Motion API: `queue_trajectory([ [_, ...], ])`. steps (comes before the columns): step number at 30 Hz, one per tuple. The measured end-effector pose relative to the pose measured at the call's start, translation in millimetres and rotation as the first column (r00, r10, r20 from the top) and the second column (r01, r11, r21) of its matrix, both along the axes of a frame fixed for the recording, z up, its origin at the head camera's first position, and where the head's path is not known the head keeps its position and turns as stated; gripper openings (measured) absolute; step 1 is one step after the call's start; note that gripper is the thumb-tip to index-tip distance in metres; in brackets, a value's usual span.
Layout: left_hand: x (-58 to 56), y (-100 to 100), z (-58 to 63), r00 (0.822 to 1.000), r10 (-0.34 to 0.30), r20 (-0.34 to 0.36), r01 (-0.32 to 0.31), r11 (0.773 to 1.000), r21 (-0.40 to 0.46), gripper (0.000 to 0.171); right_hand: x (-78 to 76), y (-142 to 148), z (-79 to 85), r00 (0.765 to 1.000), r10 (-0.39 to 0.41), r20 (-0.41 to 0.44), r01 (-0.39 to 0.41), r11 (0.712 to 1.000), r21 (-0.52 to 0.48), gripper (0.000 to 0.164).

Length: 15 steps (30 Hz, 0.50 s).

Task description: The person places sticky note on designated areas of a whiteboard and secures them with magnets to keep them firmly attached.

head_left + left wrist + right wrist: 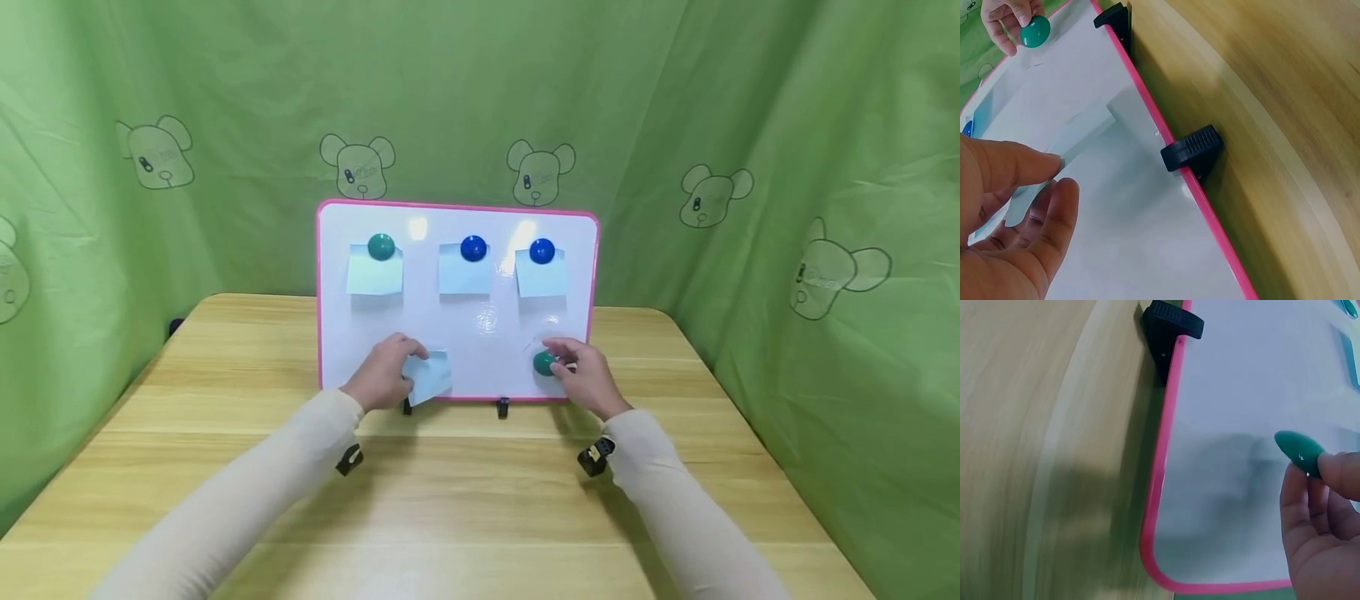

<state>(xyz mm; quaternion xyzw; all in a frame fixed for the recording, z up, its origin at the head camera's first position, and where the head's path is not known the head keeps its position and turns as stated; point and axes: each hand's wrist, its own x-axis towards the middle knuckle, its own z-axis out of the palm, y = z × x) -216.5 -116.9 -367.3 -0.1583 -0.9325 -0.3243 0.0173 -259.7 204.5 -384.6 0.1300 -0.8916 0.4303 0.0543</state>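
A whiteboard (pixel 480 329) with a pink frame stands upright on the table. My left hand (pixel 384 372) pinches a pale blue sticky note (pixel 431 377) between thumb and fingers, in front of the board's lower left part. In the left wrist view the note (pixel 1088 132) slants over the white surface. At the lower right of the board, my right hand (pixel 588 379) pinches a round green magnet (pixel 545 363) by its edge. The right wrist view shows this magnet (pixel 1299 452) tilted between thumb and fingers, over its shadow on the board.
Along the board's top, one note hangs under a green magnet (pixel 381 247) and two under blue magnets (pixel 473 248). Black clips (pixel 503 407) hold the bottom edge. A wooden table (pixel 450 500) lies in front; a green curtain (pixel 465 92) surrounds it.
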Motion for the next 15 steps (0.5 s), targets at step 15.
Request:
queue_trajectory([
  [15, -6.9, -23.9, -1.2, 0.997, 0.069, 0.023, -0.071, 0.994, 0.085, 0.037, -9.7, -10.1, 5.6, 1.0, -0.021, 0.012, 0.02, 0.998, 0.057, 0.033],
])
